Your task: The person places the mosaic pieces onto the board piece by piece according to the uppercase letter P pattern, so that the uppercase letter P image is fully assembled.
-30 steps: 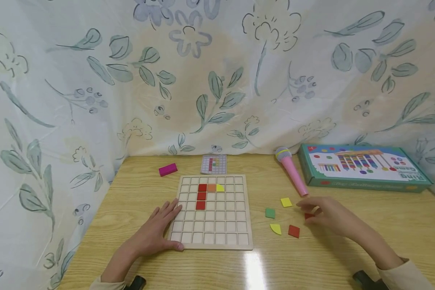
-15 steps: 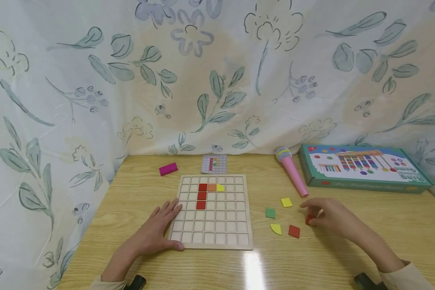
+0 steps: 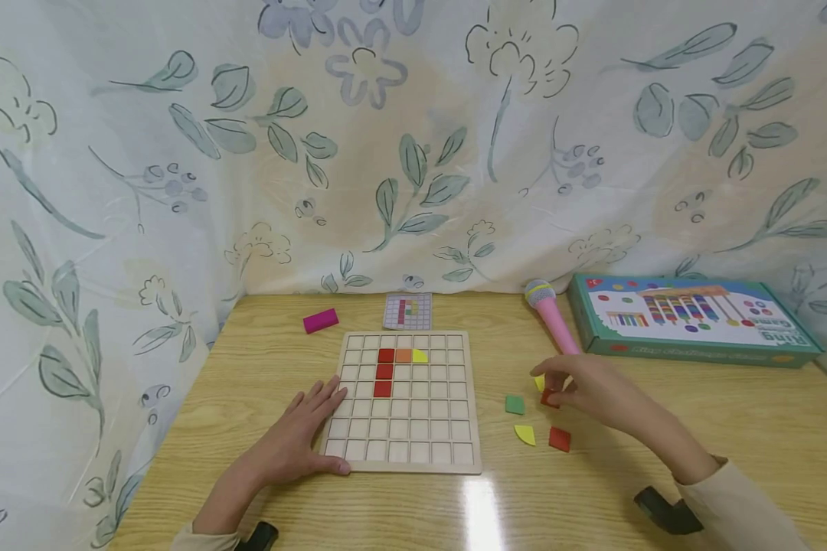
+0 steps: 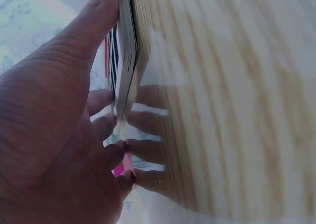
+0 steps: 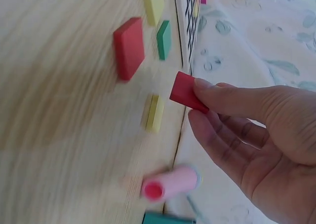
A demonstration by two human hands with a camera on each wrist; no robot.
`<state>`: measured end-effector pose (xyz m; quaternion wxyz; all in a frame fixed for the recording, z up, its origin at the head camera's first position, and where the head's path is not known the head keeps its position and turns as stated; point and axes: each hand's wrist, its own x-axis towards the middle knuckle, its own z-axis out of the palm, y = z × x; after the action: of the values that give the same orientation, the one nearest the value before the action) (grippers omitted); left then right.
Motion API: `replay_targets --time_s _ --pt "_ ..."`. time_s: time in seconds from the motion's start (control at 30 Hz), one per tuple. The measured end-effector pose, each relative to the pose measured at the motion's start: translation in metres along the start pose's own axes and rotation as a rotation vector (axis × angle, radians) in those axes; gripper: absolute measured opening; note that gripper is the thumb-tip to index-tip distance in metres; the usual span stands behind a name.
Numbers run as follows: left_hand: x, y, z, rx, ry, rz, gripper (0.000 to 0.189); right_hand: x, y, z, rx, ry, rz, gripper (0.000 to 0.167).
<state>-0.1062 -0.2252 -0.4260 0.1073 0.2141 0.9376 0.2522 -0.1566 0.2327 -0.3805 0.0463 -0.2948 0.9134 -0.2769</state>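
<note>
Between thumb and fingers my right hand (image 3: 596, 389) pinches a red square tile (image 5: 186, 92), held over the loose pieces on the table. Partly behind that hand in the head view is a yellow square tile (image 3: 539, 383). A green square tile (image 3: 514, 405), a yellow quarter-round tile (image 3: 524, 435) and a second red tile (image 3: 560, 439) lie nearby. My left hand (image 3: 288, 448) rests at the left edge of the wooden grid board (image 3: 474, 428), thumb by its front corner. On the board, several red tiles (image 3: 384, 372) form a column, with an orange tile (image 3: 403, 355) and a yellow quarter-round (image 3: 420, 356) beside the top one.
A printed grid card (image 3: 408, 311) lies behind the board, and a magenta block (image 3: 321, 321) is at the back left. A pink toy microphone (image 3: 555, 321) and a green game box (image 3: 692, 320) sit at the back right. A floral curtain (image 3: 413, 153) hangs behind the table.
My right hand has picked up the red tile from the table and carried it left, toward the yellow square tile. My left hand stays at the board's edge.
</note>
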Motion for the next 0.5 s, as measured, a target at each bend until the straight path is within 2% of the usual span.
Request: replay_targets --time_s 0.27,0.5 --pt "-0.001 0.001 0.000 0.002 -0.008 -0.007 0.113 0.039 -0.021 0.027 0.115 -0.034 -0.115 0.032" --pt "0.000 0.001 -0.002 0.002 -0.011 -0.004 0.112 0.063 -0.042 0.049 0.170 -0.092 -0.089 0.030"
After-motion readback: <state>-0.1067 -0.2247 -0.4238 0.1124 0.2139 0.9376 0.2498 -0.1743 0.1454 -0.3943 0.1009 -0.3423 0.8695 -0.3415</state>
